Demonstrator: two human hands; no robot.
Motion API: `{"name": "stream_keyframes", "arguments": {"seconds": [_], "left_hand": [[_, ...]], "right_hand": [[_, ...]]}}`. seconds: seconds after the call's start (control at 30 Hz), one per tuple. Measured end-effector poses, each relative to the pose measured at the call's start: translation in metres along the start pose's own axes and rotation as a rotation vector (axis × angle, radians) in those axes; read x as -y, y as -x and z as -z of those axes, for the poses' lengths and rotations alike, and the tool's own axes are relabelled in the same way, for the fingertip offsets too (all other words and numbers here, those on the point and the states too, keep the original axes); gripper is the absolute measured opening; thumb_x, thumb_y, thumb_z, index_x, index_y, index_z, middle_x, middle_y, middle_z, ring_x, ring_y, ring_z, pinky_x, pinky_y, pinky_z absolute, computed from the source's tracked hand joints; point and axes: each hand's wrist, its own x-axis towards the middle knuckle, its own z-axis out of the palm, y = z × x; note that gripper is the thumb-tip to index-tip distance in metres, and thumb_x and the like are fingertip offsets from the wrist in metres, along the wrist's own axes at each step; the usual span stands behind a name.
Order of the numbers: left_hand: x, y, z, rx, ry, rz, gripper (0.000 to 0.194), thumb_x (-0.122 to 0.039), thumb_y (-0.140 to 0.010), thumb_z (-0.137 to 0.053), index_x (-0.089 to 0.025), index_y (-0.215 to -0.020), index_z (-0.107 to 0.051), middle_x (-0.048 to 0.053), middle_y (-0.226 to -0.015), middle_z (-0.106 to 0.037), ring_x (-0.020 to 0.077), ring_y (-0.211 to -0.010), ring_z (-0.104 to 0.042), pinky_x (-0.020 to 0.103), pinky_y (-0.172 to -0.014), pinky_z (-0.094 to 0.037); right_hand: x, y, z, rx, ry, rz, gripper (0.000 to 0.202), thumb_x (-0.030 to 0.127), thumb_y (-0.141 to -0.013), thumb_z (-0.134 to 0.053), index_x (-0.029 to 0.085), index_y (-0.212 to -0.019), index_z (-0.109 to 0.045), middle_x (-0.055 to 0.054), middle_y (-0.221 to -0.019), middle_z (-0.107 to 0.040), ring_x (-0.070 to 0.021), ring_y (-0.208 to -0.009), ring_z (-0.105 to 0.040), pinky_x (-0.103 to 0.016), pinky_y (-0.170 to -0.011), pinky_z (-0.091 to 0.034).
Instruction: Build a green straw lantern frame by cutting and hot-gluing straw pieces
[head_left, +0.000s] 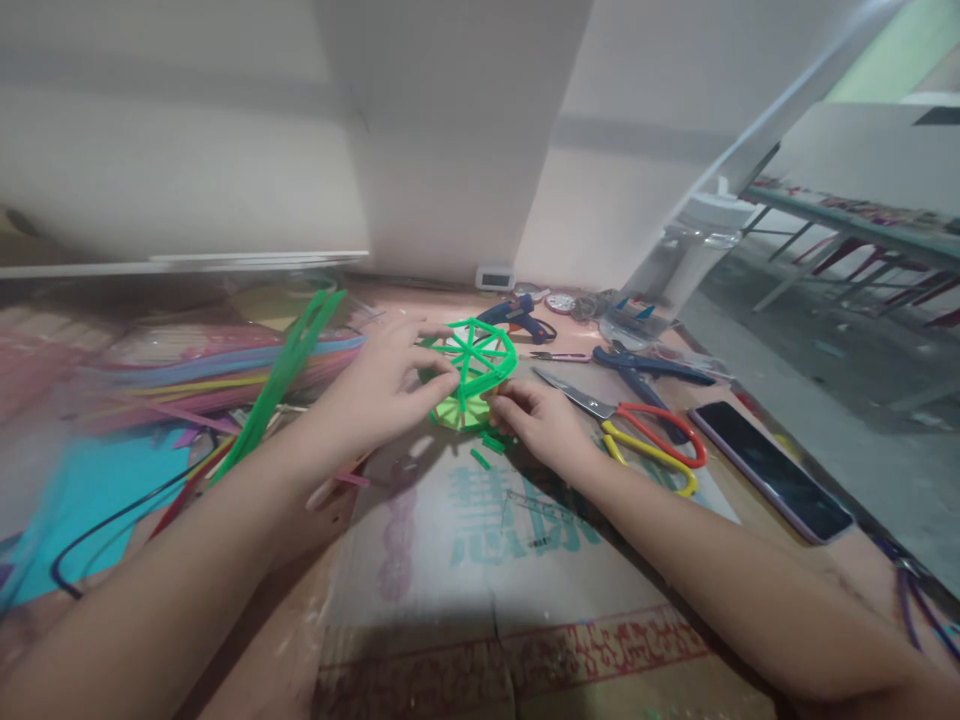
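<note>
A bright green wheel-like frame (pixel 487 382) with spokes stands above the sheet, a paler green segmented base (pixel 461 414) below it. My left hand (pixel 401 375) grips its left side, thumb in front and fingers curled over the upper edge. At the lower right of the frame, my right hand (pixel 529 412) is closed in a pinch; what lies between the fingertips is too small to make out. Several short green pieces (pixel 480 459) lie just below the frame. To the right of my right hand rest scissors (pixel 600 408) with red and yellow handles.
Long green strips (pixel 285 370) and coloured strips lie at left, near blue paper (pixel 97 510). A glue gun (pixel 517 315), small snips (pixel 562 357), blue-handled pliers (pixel 652 368), a clear bottle (pixel 667 270) and a phone (pixel 772 468) surround the printed cardboard (pixel 450 590).
</note>
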Motion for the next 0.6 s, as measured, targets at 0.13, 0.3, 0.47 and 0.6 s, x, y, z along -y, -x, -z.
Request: {"name": "stream_keyframes", "arguments": {"seconds": [0.13,0.3,0.47,0.6], "left_hand": [[-0.001,0.000,0.004,-0.004,-0.019,-0.021,0.019,-0.033,-0.092,-0.062,-0.022,-0.085,-0.076,0.009,-0.133,-0.066,0.0319,-0.132,-0.055,0.056,-0.115,-0.042],[0.000,0.001,0.011,-0.003,-0.043,-0.102,0.010,-0.030,-0.092,-0.068,-0.023,-0.094,-0.074,0.009,-0.136,-0.064,0.0315,-0.135,-0.054,0.053,-0.114,-0.043],[0.002,0.007,0.014,-0.001,-0.077,-0.177,0.010,-0.031,-0.092,-0.072,-0.023,-0.095,-0.074,0.010,-0.120,-0.071,0.0302,-0.120,-0.061,0.051,-0.105,-0.048],[0.001,0.008,0.015,-0.068,-0.093,-0.196,0.010,-0.029,-0.092,-0.072,-0.022,-0.099,-0.072,0.007,-0.102,-0.076,0.0286,-0.104,-0.066,0.049,-0.099,-0.050]], "right_hand": [[-0.002,0.001,0.000,-0.014,-0.012,0.004,0.013,0.033,-0.090,-0.062,0.022,-0.083,-0.064,0.001,-0.068,-0.066,-0.0160,-0.058,-0.059,-0.029,-0.060,-0.045],[0.007,0.012,-0.001,-0.146,-0.048,0.051,0.020,0.039,-0.091,-0.063,0.023,-0.080,-0.058,0.003,-0.061,-0.058,-0.0150,-0.056,-0.053,-0.028,-0.057,-0.041],[0.028,0.025,-0.012,0.002,-0.121,0.009,0.029,0.043,-0.091,-0.060,0.022,-0.070,-0.061,0.002,-0.059,-0.058,-0.0130,-0.053,-0.050,-0.027,-0.053,-0.040],[0.036,0.023,-0.024,0.044,-0.309,-0.099,0.031,0.048,-0.086,-0.067,0.021,-0.072,-0.061,0.003,-0.058,-0.060,-0.0113,-0.049,-0.051,-0.025,-0.049,-0.041]]}}
